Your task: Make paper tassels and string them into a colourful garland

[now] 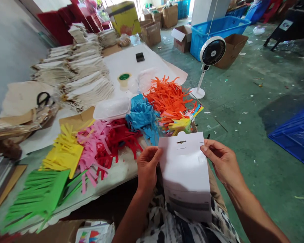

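Observation:
A white card [186, 172] with a slotted hanging hole near its top hangs over my lap, its lower part in shadow. My left hand [148, 167] pinches its upper left edge between thumb and fingers. At the upper right edge, my right hand [219, 157] pinches it the same way. Just beyond the card lie a small multicoloured bundle of strips [183, 123], a heap of orange strips [168, 99] and blue strips [142, 116]. Farther left on the table are red strips [118, 138], pink strips [95, 138], yellow fringed paper [62, 150] and green fringed paper [35, 192].
Stacks of whitish sheets [87, 79] fill the table's left side. A clear plastic tray [112, 108], a tape roll [124, 77] and a dark phone-like object [140, 57] lie on it. A white fan [212, 50] stands on the floor, with blue crates [296, 135] to the right.

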`<state>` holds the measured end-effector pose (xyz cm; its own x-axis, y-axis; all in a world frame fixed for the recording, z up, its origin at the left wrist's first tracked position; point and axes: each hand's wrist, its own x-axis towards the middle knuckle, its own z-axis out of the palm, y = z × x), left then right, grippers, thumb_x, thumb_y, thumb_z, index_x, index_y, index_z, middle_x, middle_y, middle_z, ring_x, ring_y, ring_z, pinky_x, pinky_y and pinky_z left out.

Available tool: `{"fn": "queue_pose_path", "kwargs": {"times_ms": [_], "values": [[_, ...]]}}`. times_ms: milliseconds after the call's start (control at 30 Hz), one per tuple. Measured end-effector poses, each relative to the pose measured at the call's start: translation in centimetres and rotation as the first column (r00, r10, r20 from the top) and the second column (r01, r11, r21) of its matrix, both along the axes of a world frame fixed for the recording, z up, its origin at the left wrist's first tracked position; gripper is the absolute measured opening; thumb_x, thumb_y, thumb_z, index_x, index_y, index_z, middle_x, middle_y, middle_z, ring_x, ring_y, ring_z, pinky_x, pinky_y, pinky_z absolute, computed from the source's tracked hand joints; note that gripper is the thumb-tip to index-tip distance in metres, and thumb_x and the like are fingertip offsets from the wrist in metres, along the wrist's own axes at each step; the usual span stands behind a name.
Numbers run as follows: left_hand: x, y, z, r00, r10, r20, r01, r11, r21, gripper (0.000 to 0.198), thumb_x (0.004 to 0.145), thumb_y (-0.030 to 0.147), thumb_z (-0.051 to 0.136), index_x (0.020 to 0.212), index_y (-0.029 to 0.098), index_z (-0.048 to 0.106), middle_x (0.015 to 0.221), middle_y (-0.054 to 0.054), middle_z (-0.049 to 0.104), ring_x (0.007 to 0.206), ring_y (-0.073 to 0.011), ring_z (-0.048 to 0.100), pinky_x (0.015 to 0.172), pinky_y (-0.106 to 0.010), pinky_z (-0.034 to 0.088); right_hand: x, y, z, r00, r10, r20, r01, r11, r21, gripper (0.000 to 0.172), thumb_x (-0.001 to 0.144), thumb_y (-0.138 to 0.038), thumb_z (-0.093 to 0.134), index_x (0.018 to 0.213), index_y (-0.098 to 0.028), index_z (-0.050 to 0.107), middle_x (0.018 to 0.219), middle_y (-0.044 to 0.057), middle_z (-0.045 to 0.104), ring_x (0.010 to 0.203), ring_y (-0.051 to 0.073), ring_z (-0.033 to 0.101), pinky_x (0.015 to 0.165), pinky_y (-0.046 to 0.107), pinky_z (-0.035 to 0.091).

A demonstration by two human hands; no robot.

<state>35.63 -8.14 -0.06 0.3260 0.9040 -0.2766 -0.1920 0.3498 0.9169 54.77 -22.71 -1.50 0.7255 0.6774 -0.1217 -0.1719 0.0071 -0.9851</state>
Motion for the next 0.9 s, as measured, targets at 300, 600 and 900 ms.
{"fn": "queue_pose_path", "kwargs": {"times_ms": [300,600,900], "values": [[-1.2,1.8,0.3,0.988,-0.141,-0.056,0.143,0.989,0.028,0.036,0.065,0.040,0.099,0.071,0.017,0.072,0.066,0.002,0.066,0.058,-0.0078,0.056,0.054,-0.017,0.047,2.4,0.0,0.5,0.953,0.273,0.134,-0.275,0.961,-0.002,0.021,0.084,-0.035,0.086,0.102,-0.028,0.080,0.088,0.001,0.074,0.079,0.018,0.066,0.072,0.031,0.057],[-1.9,5.5,1.9,0.790,-0.597,-0.144,0.610,0.789,0.077,0.038,0.074,0.042,0.093,0.102,0.016,0.087,0.094,-0.012,0.081,0.076,-0.0219,0.072,0.064,-0.028,0.059,3.6,0.8,-0.3,0.905,0.415,0.093,-0.414,0.910,-0.024,0.023,0.087,-0.036,0.085,0.109,-0.029,0.083,0.088,0.001,0.071,0.077,0.016,0.064,0.068,0.028,0.053],[-2.4,5.9,0.8,0.730,-0.629,-0.267,0.683,0.687,0.248,0.017,0.080,0.028,0.077,0.088,0.018,0.088,0.093,-0.010,0.083,0.090,-0.0241,0.074,0.080,-0.029,0.054,4.3,0.5,1.2,0.717,0.527,0.457,-0.538,0.834,-0.118,0.018,0.099,-0.028,0.069,0.098,-0.032,0.086,0.093,0.004,0.064,0.087,0.018,0.061,0.077,0.031,0.047]]}}
